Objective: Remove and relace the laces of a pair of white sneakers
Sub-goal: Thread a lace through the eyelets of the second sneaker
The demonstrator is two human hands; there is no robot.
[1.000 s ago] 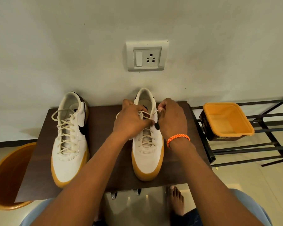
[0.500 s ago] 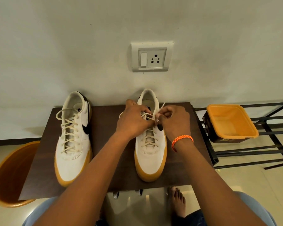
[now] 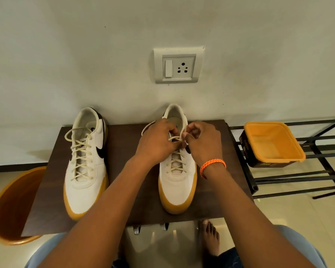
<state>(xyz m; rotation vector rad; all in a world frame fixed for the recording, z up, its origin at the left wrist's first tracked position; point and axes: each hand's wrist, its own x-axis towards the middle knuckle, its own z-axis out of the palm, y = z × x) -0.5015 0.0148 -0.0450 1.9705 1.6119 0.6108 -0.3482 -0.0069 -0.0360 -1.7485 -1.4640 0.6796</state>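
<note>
Matt dark wood-grain table

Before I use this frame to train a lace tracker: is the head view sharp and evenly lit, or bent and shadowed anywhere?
Head view: lighting soft and warm, no hard glare; the left sneaker throws a faint shadow on the wall. Wide-angle bending bows the table edges and rack bars. Laces look crisp; the left hand and right hand hide the top crossings.

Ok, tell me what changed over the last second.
Little changed: the right hand shifted from gripping the shoe's side to pinching the lace near the top eyelets. The left hand stays on the lace over the tongue. Both shoes and the table stayed put.
</note>
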